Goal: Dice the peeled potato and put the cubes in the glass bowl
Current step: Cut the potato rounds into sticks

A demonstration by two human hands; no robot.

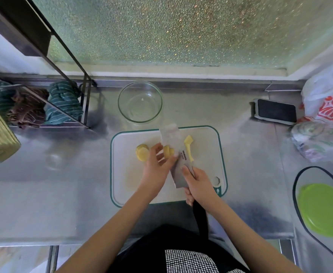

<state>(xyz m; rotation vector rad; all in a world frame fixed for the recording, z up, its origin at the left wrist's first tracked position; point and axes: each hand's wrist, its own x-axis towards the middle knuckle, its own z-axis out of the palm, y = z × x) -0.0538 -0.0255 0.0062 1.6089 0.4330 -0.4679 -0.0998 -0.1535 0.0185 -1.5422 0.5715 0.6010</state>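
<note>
Bare forearms; black garment (pixel 161 245), checked black-white panel (pixel 189 262).

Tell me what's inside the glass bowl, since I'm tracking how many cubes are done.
The glass bowl looks empty: only the steel counter shows through it. No cubes are in yet; the potato pieces lie on the cutting board. Nothing covers the bowl.
</note>
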